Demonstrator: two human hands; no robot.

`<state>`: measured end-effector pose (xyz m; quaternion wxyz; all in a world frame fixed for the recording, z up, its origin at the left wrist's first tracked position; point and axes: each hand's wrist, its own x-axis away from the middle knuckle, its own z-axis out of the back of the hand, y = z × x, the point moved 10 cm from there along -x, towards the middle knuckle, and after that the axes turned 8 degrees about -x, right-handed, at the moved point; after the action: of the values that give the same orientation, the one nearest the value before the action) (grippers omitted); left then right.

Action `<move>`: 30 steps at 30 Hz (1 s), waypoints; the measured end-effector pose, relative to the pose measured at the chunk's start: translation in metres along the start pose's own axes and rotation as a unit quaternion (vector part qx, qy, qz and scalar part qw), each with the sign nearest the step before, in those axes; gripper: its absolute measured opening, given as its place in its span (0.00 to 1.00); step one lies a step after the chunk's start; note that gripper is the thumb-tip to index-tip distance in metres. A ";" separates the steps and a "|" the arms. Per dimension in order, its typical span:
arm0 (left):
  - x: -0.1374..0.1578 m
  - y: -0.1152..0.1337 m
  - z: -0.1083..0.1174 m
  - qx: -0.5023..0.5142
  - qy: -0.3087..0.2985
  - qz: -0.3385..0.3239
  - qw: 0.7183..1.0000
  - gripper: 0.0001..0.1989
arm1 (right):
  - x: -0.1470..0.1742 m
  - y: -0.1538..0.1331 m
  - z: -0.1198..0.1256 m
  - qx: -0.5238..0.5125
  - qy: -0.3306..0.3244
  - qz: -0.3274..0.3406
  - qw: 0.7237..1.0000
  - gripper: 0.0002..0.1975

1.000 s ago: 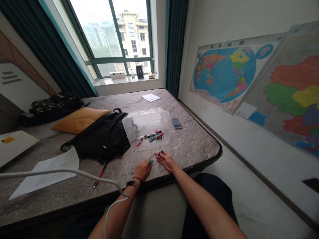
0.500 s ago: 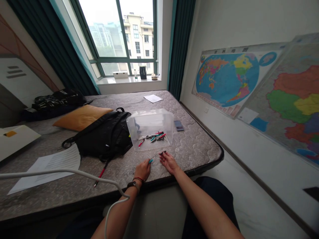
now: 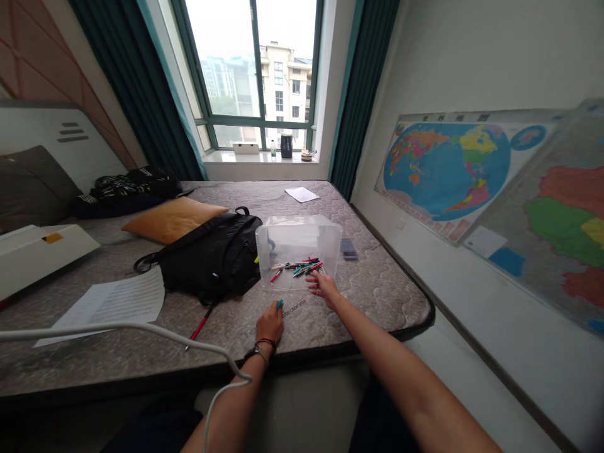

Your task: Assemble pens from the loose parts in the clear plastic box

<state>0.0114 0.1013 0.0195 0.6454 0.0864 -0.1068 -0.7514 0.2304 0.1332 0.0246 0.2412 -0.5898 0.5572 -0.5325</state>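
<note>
My left hand (image 3: 270, 322) is closed on a teal pen part (image 3: 280, 304), with a thin, pale shaft pointing up from it, too fine to make out well. My right hand (image 3: 323, 288) reaches over the near edge of a clear plastic box (image 3: 302, 236), fingers apart, with nothing visible in them. Just beyond those fingertips, a pile of pens (image 3: 304, 269) in red, teal and black lies inside the box. A separate red pen (image 3: 276, 275) rests to the left of the pile.
A black backpack (image 3: 212, 258) lies left of the box, with a red-and-black pen (image 3: 201, 326) in front. Printed paper (image 3: 111, 305) and an orange pillow (image 3: 174, 219) are farther left. A dark flat object (image 3: 348, 249) sits right of the box. A white cable (image 3: 207, 345) crosses the near left.
My right hand has moved forward from beside my left hand to the box, and the dark piece it held is no longer visible. My left hand still holds the teal part. The view has shifted.
</note>
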 end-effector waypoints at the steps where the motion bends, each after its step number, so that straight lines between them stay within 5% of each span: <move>1: 0.000 0.000 -0.001 0.002 0.001 -0.001 1.000 0.19 | -0.004 -0.008 0.000 0.014 0.017 0.010 1.000 0.09; 3: 0.000 0.001 -0.002 0.005 0.002 -0.004 1.000 0.19 | -0.004 -0.006 -0.004 0.037 0.023 0.007 0.999 0.09; 7: 0.001 0.005 -0.003 0.002 -0.005 -0.018 1.000 0.18 | 0.021 0.047 -0.021 0.054 -0.035 -0.027 0.998 0.15; 11: 0.005 0.014 -0.003 -0.022 -0.026 -0.054 0.998 0.16 | 0.037 0.073 -0.037 -0.017 -0.078 0.032 0.996 0.18; 17: 0.008 0.023 0.000 -0.027 -0.047 -0.078 0.996 0.16 | 0.031 0.080 -0.026 -0.148 -0.012 0.019 0.989 0.18; 30: 0.006 0.014 -0.001 0.021 -0.039 -0.047 0.998 0.13 | 0.049 0.078 0.012 -0.149 0.047 0.077 0.985 0.17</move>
<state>0.0242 0.0937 0.0221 0.6027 0.0757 -0.1431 -0.7814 0.2007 0.0643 -0.0302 0.1639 -0.5487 0.6850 -0.4504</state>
